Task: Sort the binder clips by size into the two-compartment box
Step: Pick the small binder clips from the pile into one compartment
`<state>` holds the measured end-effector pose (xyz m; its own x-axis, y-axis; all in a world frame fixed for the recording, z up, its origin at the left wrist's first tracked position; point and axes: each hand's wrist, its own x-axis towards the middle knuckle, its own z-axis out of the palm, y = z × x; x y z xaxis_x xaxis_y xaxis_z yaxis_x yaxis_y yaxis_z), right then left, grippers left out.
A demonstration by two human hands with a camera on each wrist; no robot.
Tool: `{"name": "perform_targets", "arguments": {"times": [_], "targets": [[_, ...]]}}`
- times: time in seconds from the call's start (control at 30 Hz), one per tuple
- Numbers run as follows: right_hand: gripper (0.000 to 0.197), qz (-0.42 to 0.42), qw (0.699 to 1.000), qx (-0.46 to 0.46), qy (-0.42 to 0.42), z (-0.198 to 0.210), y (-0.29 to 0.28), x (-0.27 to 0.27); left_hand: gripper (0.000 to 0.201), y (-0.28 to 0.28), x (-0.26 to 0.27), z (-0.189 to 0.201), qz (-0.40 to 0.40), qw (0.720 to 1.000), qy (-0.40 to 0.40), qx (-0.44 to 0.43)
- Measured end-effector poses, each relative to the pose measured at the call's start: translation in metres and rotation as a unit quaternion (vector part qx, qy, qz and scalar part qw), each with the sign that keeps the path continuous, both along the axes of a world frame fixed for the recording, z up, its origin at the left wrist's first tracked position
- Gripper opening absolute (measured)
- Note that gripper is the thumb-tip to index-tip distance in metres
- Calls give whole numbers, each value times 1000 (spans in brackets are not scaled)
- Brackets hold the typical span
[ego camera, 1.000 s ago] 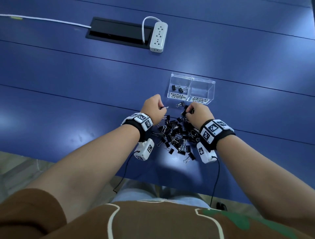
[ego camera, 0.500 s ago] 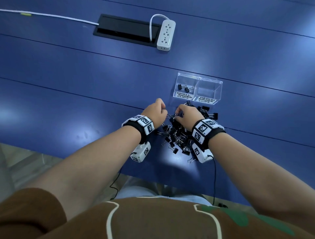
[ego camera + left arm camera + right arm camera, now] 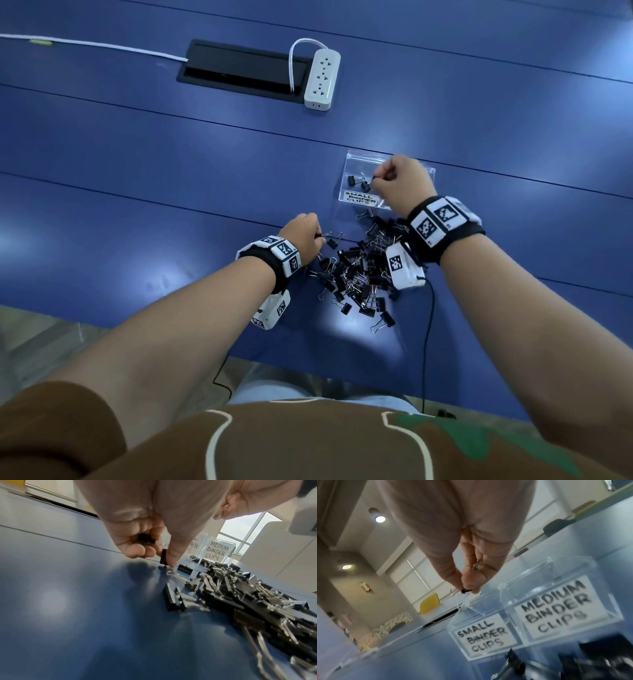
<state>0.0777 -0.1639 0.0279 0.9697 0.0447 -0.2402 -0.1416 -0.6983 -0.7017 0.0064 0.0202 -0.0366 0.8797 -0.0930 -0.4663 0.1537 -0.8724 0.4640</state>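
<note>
A clear two-compartment box [image 3: 354, 164] [image 3: 544, 599] stands on the blue table; its labels read SMALL BINDER CLIPS and MEDIUM BINDER CLIPS. Two small black clips [image 3: 358, 182] lie in the small compartment. My right hand [image 3: 399, 183] [image 3: 467, 586] hovers over the box and pinches a small black binder clip [image 3: 466, 591] above the small compartment. A pile of black binder clips [image 3: 359, 270] [image 3: 240, 595] lies in front of the box. My left hand [image 3: 305, 236] [image 3: 154, 553] is at the pile's left edge, pinching a black clip [image 3: 163, 556] and keeping another [image 3: 145, 538] in its curled fingers.
A white power strip [image 3: 322, 79] and a black cable hatch [image 3: 239, 70] lie far back on the table. A white cable [image 3: 92, 46] runs off to the left. The table's near edge is just below the pile.
My right hand has lifted from the pile and moved forward over the small compartment with a clip. My left hand has stayed at the pile's left edge.
</note>
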Motion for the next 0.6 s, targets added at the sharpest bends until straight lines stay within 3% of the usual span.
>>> {"name": "perform_targets", "arguments": {"times": [0.07, 0.23, 0.43, 0.6], "targets": [[7, 2, 1000, -29, -8, 2, 3, 10, 21, -2, 2, 0, 7, 1000, 10, 6], [21, 52, 995, -83, -4, -3, 7, 13, 13, -12, 17, 18, 44, 997, -44, -33], [18, 46, 998, -38, -16, -10, -7, -28, 6, -37, 61, 53, 56, 988, -120, -84], [12, 184, 976, -103, 64, -35, -7, -81, 18, -57, 87, 51, -22, 994, -106, -12]]}}
